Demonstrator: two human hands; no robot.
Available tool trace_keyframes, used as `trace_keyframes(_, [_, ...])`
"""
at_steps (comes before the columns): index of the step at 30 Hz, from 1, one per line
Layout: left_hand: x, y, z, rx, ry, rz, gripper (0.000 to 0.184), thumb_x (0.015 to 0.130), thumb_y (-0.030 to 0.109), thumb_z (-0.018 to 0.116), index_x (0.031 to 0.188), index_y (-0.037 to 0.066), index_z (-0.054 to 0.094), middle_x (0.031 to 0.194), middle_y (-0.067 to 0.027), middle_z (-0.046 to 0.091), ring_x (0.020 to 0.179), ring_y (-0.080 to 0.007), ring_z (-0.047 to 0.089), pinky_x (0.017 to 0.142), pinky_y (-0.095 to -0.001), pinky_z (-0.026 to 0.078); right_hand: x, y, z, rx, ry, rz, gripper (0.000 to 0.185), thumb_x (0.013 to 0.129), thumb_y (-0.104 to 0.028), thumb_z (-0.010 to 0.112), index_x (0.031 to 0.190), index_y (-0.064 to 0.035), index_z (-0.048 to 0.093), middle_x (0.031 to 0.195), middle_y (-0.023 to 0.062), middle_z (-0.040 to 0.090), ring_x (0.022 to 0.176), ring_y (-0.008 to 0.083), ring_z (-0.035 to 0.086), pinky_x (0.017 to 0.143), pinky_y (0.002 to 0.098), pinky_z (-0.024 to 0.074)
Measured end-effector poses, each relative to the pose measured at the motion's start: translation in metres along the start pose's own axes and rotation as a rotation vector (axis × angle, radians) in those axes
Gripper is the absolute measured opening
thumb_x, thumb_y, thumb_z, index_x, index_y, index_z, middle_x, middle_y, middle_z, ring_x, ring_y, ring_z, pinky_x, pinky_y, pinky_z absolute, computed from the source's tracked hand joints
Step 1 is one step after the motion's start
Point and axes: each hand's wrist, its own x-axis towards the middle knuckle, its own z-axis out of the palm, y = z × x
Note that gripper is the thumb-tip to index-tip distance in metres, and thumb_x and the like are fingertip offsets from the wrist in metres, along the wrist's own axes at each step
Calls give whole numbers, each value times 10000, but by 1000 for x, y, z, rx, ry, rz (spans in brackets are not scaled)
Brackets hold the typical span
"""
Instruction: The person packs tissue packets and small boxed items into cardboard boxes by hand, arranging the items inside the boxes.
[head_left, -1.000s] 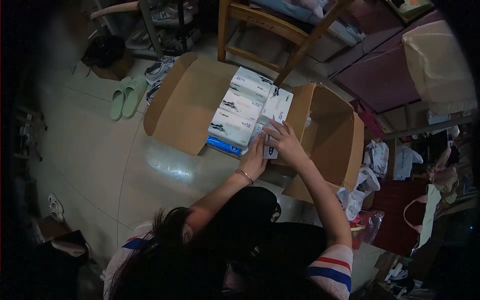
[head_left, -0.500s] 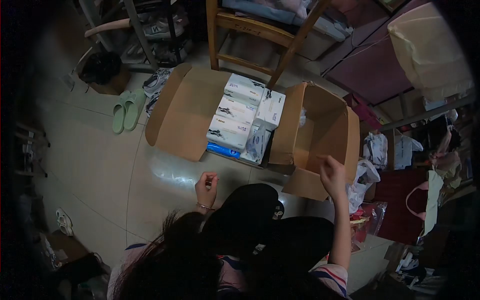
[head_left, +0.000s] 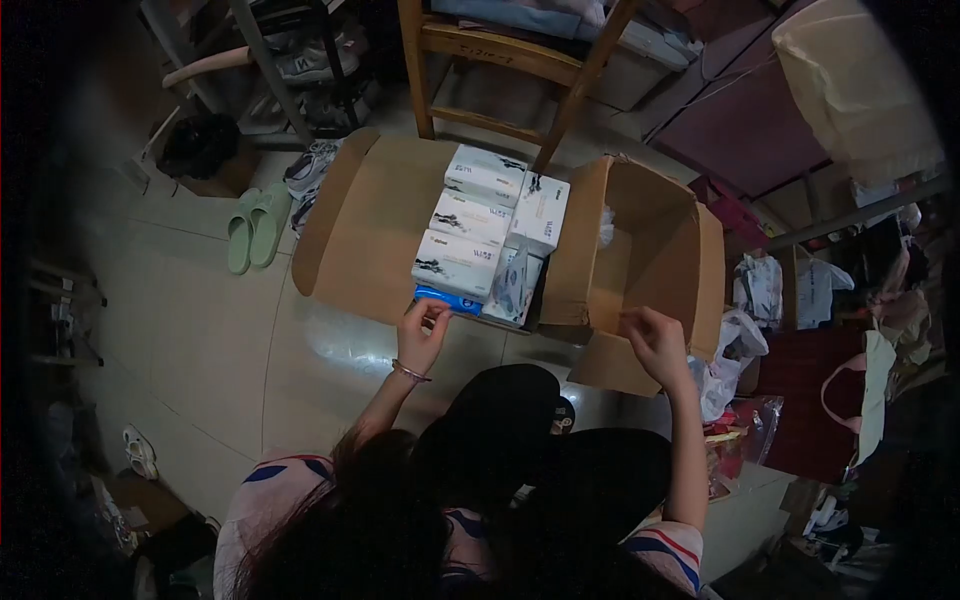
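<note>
Bent fingers of my left hand (head_left: 422,335), with a bracelet at the wrist, are at the lower edge of a blue packet (head_left: 452,299) and appear to pinch it. The packet lies below white tissue packs (head_left: 455,264), stacked in an open cardboard box (head_left: 375,225). A clear plastic wrapper (head_left: 513,284) is beside them. My right hand (head_left: 657,345) hangs over the near edge of a second open cardboard box (head_left: 708,275), fingers curled together; whatever they hold, if anything, is hidden. Some clear plastic (head_left: 606,228) is inside that box.
A wooden chair (head_left: 500,55) stands behind the boxes. Green slippers (head_left: 252,232) lie on the tiled floor to the left. White plastic bags (head_left: 735,350) and a dark red bag (head_left: 800,400) are on the right. My bent knees (head_left: 500,410) are close below the boxes.
My left hand has moved up and forward from above the floor to the blue packet. My right hand has shifted slightly left, staying over the second box's near edge.
</note>
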Motion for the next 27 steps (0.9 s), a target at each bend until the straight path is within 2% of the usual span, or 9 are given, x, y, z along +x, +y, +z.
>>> trace_keyframes(3, [-17,-9,2,20,-42,-50,62,783,42,566,845,38,570,715,-42,621,656,-102,595,538,-220,443,-7,18,-4,64,48,22,129,778,-61,556,887,-16,607,724,139,610,609,210,605,560,282,470])
trace_keyframes(12, [-45,-9,17,-94,34,-166,479,739,5,591,1157,46,360,1046,-92,514,683,-109,530,552,-202,433,-24,31,-17,67,104,115,72,778,-43,541,818,12,564,706,129,610,634,215,612,594,293,477])
trace_keyframes(14, [-11,-2,22,-101,34,-128,484,751,1,591,1167,41,346,1065,-75,488,748,-106,527,608,-202,425,-26,33,-18,97,146,126,74,777,-43,542,824,9,567,702,123,612,642,209,614,598,288,475])
trace_keyframes(15, [25,-8,31,-114,59,113,499,751,32,614,1174,55,351,1045,-62,488,797,-101,516,632,-203,414,-27,31,-18,93,148,133,74,777,-43,542,824,9,567,702,123,612,642,209,614,598,288,475])
trace_keyframes(16, [63,32,33,-115,-31,56,487,724,106,670,1122,27,399,1009,-97,521,851,-154,524,721,-270,439,-27,27,-19,88,140,116,79,777,-45,546,829,9,570,704,122,614,644,204,615,599,286,475])
trace_keyframes(20, [198,103,84,390,-578,681,554,671,225,703,1131,83,428,1106,-95,502,1049,-226,467,874,-372,349,-28,22,-18,175,97,121,104,797,-58,533,859,10,583,698,88,616,652,149,611,614,249,470])
trace_keyframes(22, [230,98,117,910,-879,628,707,620,311,728,1198,81,392,1208,-115,441,1163,-262,377,932,-419,297,-31,15,-20,161,113,113,104,795,-56,536,858,12,584,693,87,617,654,146,612,610,247,469])
trace_keyframes(23, [244,81,133,1093,-1010,582,1005,500,425,786,1291,68,279,1323,-146,325,1245,-280,282,997,-430,229,-33,13,-22,147,126,106,105,793,-55,540,857,14,585,688,86,618,656,144,613,607,245,467])
trace_keyframes(27, [254,66,162,1345,-1109,495,1399,341,534,815,1383,164,-43,1415,-207,75,1315,-340,84,1040,-536,60,-51,16,-29,147,160,135,108,786,-58,555,858,15,591,677,84,614,629,135,598,580,244,452])
